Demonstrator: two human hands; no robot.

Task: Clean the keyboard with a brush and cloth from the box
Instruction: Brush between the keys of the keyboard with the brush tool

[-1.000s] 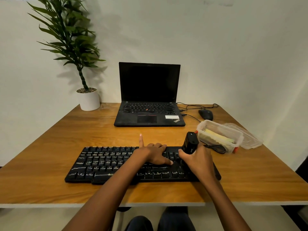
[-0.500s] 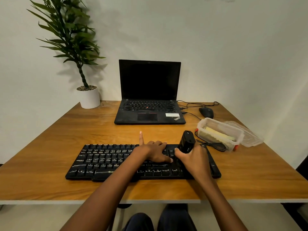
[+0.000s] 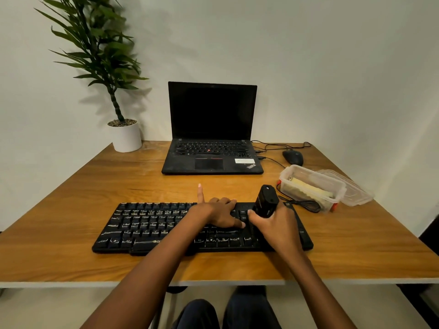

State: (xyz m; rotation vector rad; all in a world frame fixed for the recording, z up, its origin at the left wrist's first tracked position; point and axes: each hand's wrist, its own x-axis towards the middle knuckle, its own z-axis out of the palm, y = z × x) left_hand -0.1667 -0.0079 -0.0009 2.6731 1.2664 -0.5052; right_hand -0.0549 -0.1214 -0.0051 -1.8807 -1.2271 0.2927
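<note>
Slightly leftward goes the brush (image 3: 266, 201), gripped in the right hand (image 3: 278, 224). Meanwhile the left hand (image 3: 219, 213) presses flat, steadying the keyboard (image 3: 147, 224).

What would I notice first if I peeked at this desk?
Two hands on the long black keyboard up front: the left hand rests on the keys, the right hand grips a chunky black tool over them. Behind stands an open laptop with a dark screen, and a leafy plant at the back left.
</note>
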